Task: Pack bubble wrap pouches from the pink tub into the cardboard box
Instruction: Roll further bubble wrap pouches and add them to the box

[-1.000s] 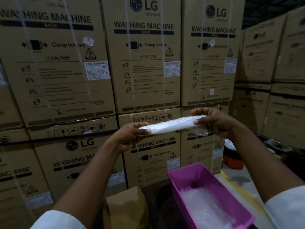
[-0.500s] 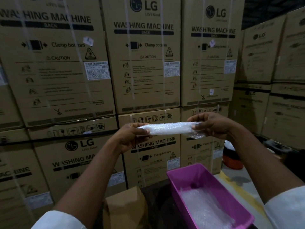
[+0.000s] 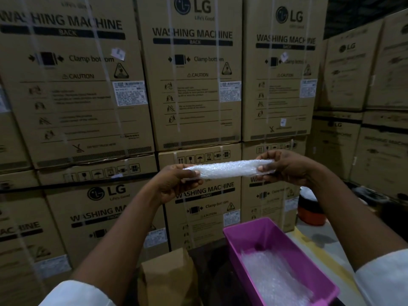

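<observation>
With the left hand [image 3: 176,184] and right hand [image 3: 284,167] each pinching an end of the bubble wrap pouch [image 3: 229,170], keep it taut and level while lowering it flat into the cardboard box [image 3: 167,277].

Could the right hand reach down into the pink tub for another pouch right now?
Probably not yet: the right hand and the left hand both grip the pouch. The way down to the pink tub looks open.

Both arms reach up to frame centre; left hand [image 3: 176,184] and right hand [image 3: 284,167] each pinch with curled fingers.
</observation>
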Tool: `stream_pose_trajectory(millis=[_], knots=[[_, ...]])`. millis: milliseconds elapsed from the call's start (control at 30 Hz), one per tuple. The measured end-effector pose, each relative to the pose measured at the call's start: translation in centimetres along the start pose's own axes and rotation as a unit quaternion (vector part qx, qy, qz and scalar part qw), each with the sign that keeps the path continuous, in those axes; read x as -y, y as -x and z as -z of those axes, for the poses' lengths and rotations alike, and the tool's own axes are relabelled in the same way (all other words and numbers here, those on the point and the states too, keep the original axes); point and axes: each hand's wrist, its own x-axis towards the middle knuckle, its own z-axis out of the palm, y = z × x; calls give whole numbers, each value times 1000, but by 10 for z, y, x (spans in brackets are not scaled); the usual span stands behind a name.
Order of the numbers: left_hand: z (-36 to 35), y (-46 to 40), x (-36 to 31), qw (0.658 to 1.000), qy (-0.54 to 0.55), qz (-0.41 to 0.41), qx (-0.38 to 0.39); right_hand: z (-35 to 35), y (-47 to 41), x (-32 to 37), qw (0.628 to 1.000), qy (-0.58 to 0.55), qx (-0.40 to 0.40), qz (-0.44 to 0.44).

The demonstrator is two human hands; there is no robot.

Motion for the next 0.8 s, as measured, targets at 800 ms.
stream_pose_trajectory(millis=[800], knots=[[6,10,6,998,-62,18,19,1,2,-4,998,-16,-51,24]])
